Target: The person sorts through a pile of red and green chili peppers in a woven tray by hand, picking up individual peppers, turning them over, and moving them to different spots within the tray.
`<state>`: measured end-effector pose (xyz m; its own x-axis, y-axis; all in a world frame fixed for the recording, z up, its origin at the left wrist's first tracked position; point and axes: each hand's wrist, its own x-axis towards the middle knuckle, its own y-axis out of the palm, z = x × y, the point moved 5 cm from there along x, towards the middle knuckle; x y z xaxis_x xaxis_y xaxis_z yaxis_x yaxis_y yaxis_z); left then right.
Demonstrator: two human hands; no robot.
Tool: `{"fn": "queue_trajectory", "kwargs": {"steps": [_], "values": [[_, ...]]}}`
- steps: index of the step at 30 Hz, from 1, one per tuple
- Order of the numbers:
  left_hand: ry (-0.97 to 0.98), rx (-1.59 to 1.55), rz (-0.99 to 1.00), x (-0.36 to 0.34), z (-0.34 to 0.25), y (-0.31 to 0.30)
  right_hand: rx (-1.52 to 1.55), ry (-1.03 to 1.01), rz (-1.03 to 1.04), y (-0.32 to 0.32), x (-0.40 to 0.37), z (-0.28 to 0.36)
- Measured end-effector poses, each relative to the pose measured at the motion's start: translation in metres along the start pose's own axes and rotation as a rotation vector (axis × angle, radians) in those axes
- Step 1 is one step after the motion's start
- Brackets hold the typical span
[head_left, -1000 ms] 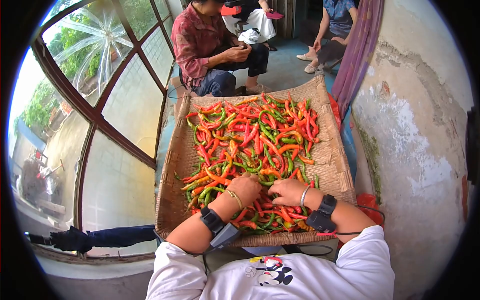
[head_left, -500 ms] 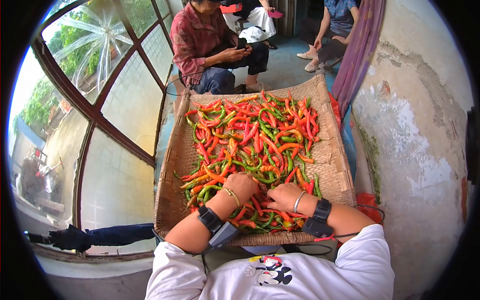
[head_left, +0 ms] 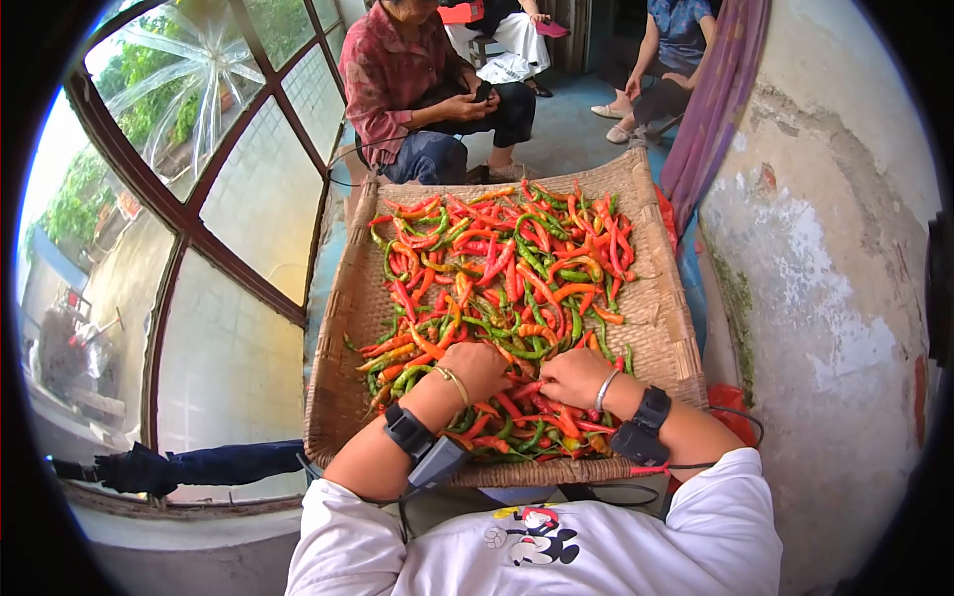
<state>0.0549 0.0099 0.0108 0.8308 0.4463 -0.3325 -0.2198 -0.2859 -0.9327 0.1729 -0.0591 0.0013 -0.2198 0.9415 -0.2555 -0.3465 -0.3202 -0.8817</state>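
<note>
A heap of red, orange and green chili peppers [head_left: 487,268] lies spread over a shallow woven basket [head_left: 651,328]. My left hand [head_left: 475,370] is in the near part of the heap, its fingers curled down and closed; the fingertips and whatever they hold are hidden. Close beside it on the right, my right hand [head_left: 576,378] has its fingers pinched together at the end of a red chili pepper [head_left: 527,390]. More peppers lie under and around both hands. Each wrist carries a bangle and a strapped black device.
Past the basket's far left corner sits a person in a red patterned shirt [head_left: 383,89]. Other seated people are farther back. A framed window [head_left: 238,248] and a dark folded umbrella [head_left: 229,465] are on the left; a peeling wall [head_left: 815,278] and purple curtain [head_left: 714,119] stand right.
My right hand has shifted slightly left and up toward my left hand, and a red chili pepper now shows at its fingers. My left hand has moved only a little.
</note>
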Motion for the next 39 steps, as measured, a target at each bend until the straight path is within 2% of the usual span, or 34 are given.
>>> {"fn": "queue_trajectory", "kwargs": {"steps": [2,3,5,6,8,9,11,15,16,17,18,19,20,22,23,25,28,31,33,34,36,39], "values": [[-0.025,-0.052,0.073,-0.002,-0.003,-0.007,0.071,0.008,-0.02,-0.009,-0.001,-0.01],[-0.024,-0.052,0.073,-0.002,-0.003,-0.005,0.248,0.032,-0.035,-0.015,-0.002,-0.012],[0.261,-0.313,-0.327,-0.006,-0.013,-0.018,0.532,0.054,-0.048,-0.024,-0.005,-0.013],[0.262,-0.313,-0.327,-0.005,-0.014,-0.017,0.533,0.054,-0.048,-0.024,-0.004,-0.014],[0.264,-0.497,-0.357,-0.004,-0.014,-0.018,0.869,0.117,-0.081,-0.021,-0.003,-0.021],[0.264,-0.496,-0.357,-0.004,-0.014,-0.016,0.869,0.117,-0.081,-0.02,-0.004,-0.022],[0.24,-0.744,-0.335,-0.002,-0.011,-0.014,1.105,0.069,-0.11,-0.023,-0.004,-0.022],[0.233,-0.811,-0.293,-0.002,-0.015,-0.013,1.455,0.004,-0.084,-0.027,-0.007,-0.02],[0.247,-0.986,-0.27,-0.001,-0.014,-0.008,1.597,-0.018,-0.075,-0.029,-0.008,-0.018],[0.26,-1.161,-0.246,0.0,-0.014,-0.005,1.594,-0.018,-0.074,-0.031,-0.009,-0.018],[0.261,-1.162,-0.249,0.001,-0.014,-0.005,1.717,-0.067,-0.077,-0.034,-0.009,-0.017],[0.223,-1.324,-0.188,0.001,-0.012,-0.002,1.839,-0.117,-0.081,-0.037,-0.009,-0.016],[0.182,-1.484,-0.123,0.001,-0.01,0.002,1.838,-0.117,-0.082,-0.037,-0.01,-0.017],[0.168,-1.499,-0.116,-0.004,-0.011,-0.009,1.602,-0.134,-0.092,-0.037,-0.01,-0.017],[0.166,-1.502,-0.09,-0.005,-0.012,-0.012,1.601,-0.132,-0.09,-0.036,-0.01,-0.015],[0.161,-1.508,-0.061,-0.006,-0.013,-0.012,1.326,-0.087,-0.161,-0.034,-0.01,-0.01],[0.177,-1.464,-0.025,-0.004,-0.015,-0.007,1.285,-0.063,-0.251,-0.033,-0.01,-0.01],[0.203,-1.588,-0.033,-0.001,-0.02,-0.001,1.382,0.01,-0.328,-0.03,-0.007,-0.018],[0.312,-1.624,-0.008,0.0,-0.029,-0.001,1.432,0.028,-0.357,-0.028,-0.005,-0.027],[0.311,-1.627,-0.008,-0.001,-0.03,-0.001,1.482,0.047,-0.387,-0.028,-0.005,-0.031],[0.264,-1.543,0.173,-0.002,-0.036,0.005,1.496,0.073,-0.408,-0.028,-0.004,-0.031],[0.234,-1.572,0.158,0.001,-0.037,0.013,1.527,0.099,-0.475,-0.028,-0.006,-0.031]]}}
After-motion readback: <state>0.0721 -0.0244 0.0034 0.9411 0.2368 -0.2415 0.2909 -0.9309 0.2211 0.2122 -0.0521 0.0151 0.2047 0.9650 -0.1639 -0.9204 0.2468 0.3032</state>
